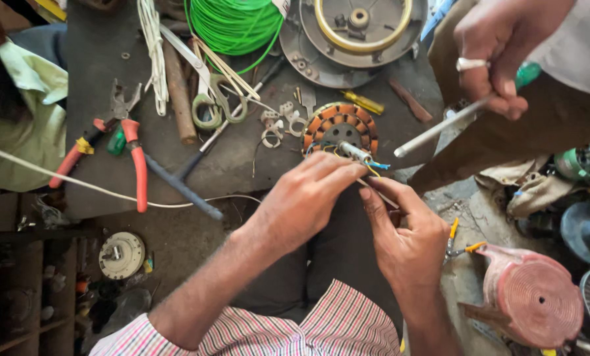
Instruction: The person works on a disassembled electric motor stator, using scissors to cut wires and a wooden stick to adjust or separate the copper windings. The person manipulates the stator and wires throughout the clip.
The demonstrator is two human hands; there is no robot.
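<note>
Copper-wound metal stator (340,126), glossy red plastic-handled pliers (120,142), rough grey worktop (97,59).

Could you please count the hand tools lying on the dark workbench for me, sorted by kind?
Pliers with red handles: 1
Scissors with green handles: 1
Screwdriver with a yellow handle: 1
Total: 3 tools on the workbench

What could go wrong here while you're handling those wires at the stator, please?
1. The left hand and right hand pinch thin wires at the stator; a tug might snap them.
2. Another person's hand holds a screwdriver close by; it could poke fingers.
</note>
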